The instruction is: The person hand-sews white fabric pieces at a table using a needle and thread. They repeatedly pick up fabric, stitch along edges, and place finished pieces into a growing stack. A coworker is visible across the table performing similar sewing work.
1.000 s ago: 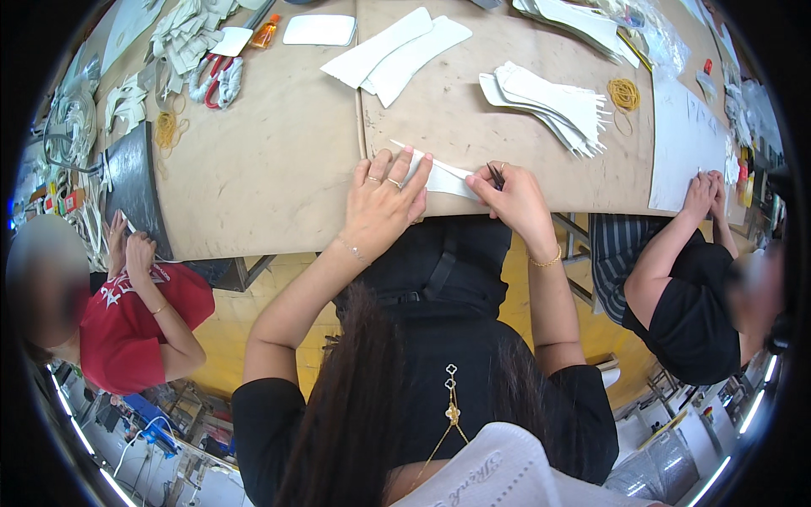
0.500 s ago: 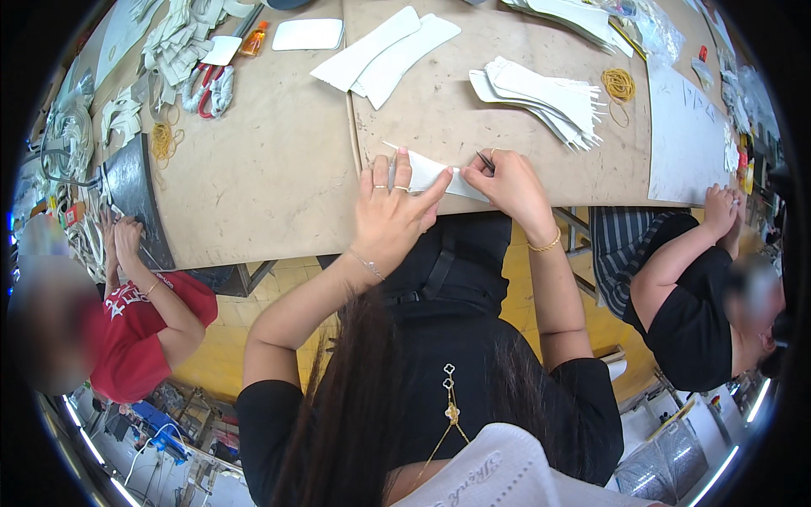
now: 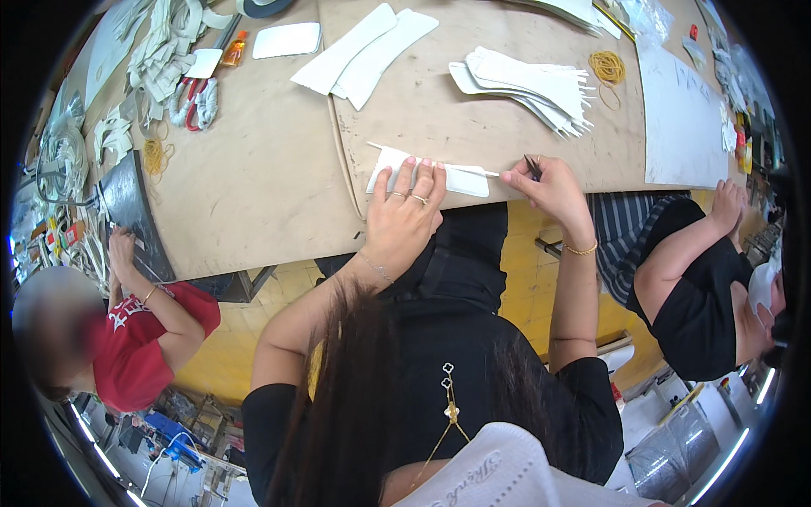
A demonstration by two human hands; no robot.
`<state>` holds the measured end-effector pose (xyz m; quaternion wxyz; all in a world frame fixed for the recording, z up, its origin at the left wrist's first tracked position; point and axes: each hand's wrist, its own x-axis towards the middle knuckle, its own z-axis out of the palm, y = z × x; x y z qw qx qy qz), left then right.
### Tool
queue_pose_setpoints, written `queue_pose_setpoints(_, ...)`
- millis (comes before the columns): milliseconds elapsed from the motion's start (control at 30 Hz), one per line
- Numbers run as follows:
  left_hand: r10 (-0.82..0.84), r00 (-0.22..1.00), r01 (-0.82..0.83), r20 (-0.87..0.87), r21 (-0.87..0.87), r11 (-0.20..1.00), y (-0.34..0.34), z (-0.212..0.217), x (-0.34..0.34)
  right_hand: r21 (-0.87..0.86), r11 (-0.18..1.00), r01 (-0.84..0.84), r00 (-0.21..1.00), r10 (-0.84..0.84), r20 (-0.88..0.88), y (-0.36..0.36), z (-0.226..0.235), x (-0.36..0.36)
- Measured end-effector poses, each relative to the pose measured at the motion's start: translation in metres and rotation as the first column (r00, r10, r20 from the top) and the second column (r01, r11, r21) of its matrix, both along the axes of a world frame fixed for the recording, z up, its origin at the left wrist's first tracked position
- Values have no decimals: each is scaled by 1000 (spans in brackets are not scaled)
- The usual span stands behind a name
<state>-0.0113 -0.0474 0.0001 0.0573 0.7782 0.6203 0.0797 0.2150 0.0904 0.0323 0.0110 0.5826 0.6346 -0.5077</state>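
A white strap-like piece (image 3: 465, 181) lies at the table's near edge, with a thin white cord (image 3: 481, 171) running along it and sticking out at both ends. My left hand (image 3: 404, 205) rests on the piece, fingers stretched out flat and holding it down. To the right, my right hand (image 3: 553, 193) pinches at the cord's right end between thumb and finger. A small dark pointed tool (image 3: 532, 167), its kind unclear, sticks up out of the same hand. Beyond lie two larger white curved pieces (image 3: 367, 55) and a fanned stack of white pieces (image 3: 519, 80).
Yellow rubber bands (image 3: 606, 66) lie right of the stack, near a white sheet (image 3: 683, 127). At the left are red-handled scissors (image 3: 193, 103), an orange bottle (image 3: 234, 49) and a dark board (image 3: 131, 211). Co-workers sit at both sides, one in a red shirt (image 3: 152, 338).
My right hand has moved right, away from my left hand, baring the cord's end. The left fingers have flattened onto the white piece. The view has shifted slightly.
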Motion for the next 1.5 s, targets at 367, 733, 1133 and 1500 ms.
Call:
queue_pose_setpoints(367, 1, 999, 0, -51, 22, 1000, 4, 0, 8, 158, 987, -15, 999, 8, 50, -2, 0, -11)
queue_pose_setpoints(733, 52, 997, -53, -63, -23, 998, 16, 11, 24, 503, 861, -77, 997, 76, 21, -31, 5, -12)
queue_pose_setpoints(1133, -12, 993, 0, -114, -105, 994, 21, 18, 22, 664, 740, -103, 995, 77, 69, -104, -4, -16)
queue_pose_setpoints(1500, -102, 995, 101, 7, 53, 993, 36, 13, 14, 642, 722, -257, 965, 158, 209, -104, -4, -17)
